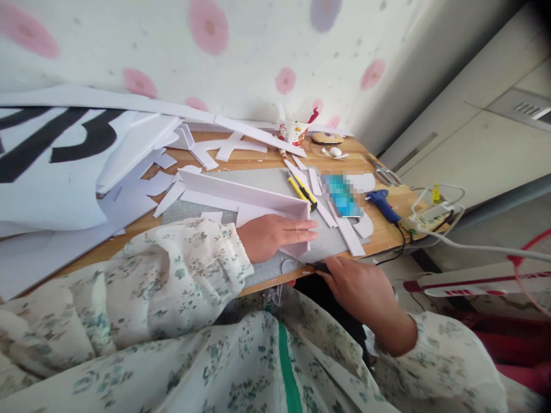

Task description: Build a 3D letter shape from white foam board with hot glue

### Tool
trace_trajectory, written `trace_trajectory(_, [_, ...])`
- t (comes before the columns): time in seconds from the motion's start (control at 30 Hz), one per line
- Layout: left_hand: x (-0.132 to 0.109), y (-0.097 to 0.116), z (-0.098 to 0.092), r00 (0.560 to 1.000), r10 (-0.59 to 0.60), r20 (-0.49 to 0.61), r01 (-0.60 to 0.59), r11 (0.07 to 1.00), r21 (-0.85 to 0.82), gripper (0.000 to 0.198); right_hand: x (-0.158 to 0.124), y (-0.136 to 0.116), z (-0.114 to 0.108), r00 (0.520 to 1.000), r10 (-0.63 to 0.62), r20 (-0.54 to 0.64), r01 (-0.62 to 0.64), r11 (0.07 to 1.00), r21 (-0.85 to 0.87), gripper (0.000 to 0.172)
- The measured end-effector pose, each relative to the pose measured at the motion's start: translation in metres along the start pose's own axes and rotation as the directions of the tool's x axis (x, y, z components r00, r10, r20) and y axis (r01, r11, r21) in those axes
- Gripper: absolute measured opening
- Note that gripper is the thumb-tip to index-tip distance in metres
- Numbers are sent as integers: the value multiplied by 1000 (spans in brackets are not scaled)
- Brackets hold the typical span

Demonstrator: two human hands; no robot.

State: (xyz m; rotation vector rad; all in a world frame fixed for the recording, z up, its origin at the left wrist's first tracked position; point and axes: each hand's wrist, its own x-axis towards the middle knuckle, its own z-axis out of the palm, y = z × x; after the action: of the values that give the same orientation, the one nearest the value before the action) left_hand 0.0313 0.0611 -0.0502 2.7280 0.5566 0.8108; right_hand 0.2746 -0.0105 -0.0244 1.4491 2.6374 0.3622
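My left hand lies flat with its fingers stretched to the right, pressing on white foam board. Right beside it, a long white foam board strip stands on edge and meets a short upright piece at a corner. Low at the table's front edge, my right hand is closed around a slim black-handled craft knife, whose thin tip points left toward the board. A small curved white offcut lies by the tip. Under the work is a grey cutting mat.
A yellow-and-black utility knife, foam strips and a phone lie to the right. Beyond are a blue glue gun, scissors and a corded power strip. Large white sheets crowd the left; a paper cup stands behind.
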Motion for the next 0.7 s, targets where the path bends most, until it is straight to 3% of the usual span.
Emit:
trace_trajectory(0.2, [1, 2, -3, 1000, -5, 4, 5, 1000, -19, 59, -10, -3, -4, 989, -82, -123, 102, 981, 167, 23])
trace_trajectory(0.37, [3, 6, -8, 999, -27, 24, 27, 999, -20, 59, -15, -1, -3, 984, 12, -177, 47, 943, 329, 32])
trace_trajectory(0.47, [3, 8, -9, 999, -33, 13, 33, 999, -28, 60, -14, -2, -1, 984, 23, -175, 39, 939, 341, 43])
trace_trajectory(0.7, [2, 8, -9, 999, -44, -3, 44, 998, -42, 62, -8, -9, 5, 978, 83, -193, -29, 962, 270, 35])
